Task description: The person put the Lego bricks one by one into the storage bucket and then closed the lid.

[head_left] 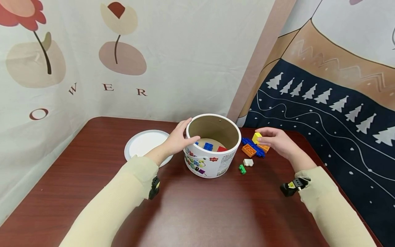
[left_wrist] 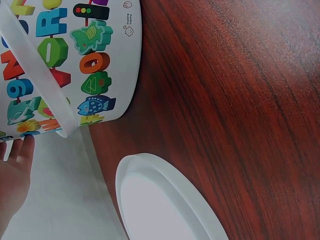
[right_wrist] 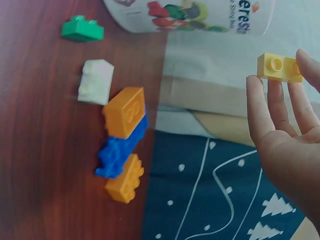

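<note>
Bright, even light fills the head view, which is mostly sharp. On the table (head_left: 213, 219), a soft sheen lies on the near side of the bucket (head_left: 213, 168), with diffuse dark shadows to the bucket's near left and near right. In the left wrist view, grainy pale glare spreads to the bucket's right. The right wrist view looks hazier, softening the white brick (right_wrist: 96, 81) below the bucket.

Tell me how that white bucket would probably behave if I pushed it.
The white bucket would probably slide before tipping, as it stands upright and looks wide for its height. It seems likely light for its size, being mostly hollow. The blue block and red block on its floor appear loose, so might shift.
</note>
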A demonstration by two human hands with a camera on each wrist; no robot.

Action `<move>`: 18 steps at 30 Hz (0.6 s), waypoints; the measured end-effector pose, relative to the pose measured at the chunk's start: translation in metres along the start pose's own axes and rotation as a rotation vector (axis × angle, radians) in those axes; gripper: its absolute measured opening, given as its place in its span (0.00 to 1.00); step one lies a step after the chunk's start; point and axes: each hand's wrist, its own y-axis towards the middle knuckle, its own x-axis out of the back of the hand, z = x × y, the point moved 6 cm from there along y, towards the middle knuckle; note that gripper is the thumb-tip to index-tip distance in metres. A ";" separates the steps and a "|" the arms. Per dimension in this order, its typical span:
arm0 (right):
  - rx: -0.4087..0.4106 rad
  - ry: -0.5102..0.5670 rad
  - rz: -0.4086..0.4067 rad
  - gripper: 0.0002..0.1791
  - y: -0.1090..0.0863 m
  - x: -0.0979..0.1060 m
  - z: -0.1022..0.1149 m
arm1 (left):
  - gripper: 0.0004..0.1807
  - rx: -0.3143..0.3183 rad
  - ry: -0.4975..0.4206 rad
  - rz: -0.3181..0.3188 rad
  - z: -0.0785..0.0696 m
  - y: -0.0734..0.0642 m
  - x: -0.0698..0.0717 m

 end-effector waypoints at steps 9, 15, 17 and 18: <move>0.027 0.023 0.016 0.23 0.006 -0.010 0.024 | 0.46 0.009 -0.001 0.002 0.001 0.001 0.000; 0.045 0.053 0.025 0.23 0.009 -0.018 0.037 | 0.46 0.008 -0.005 0.001 -0.001 0.000 0.000; 0.053 0.061 0.029 0.21 0.011 -0.020 0.040 | 0.46 0.007 -0.004 -0.003 -0.001 0.000 0.000; 0.058 0.067 0.033 0.21 0.012 -0.021 0.042 | 0.46 0.006 -0.004 -0.003 -0.001 0.000 0.000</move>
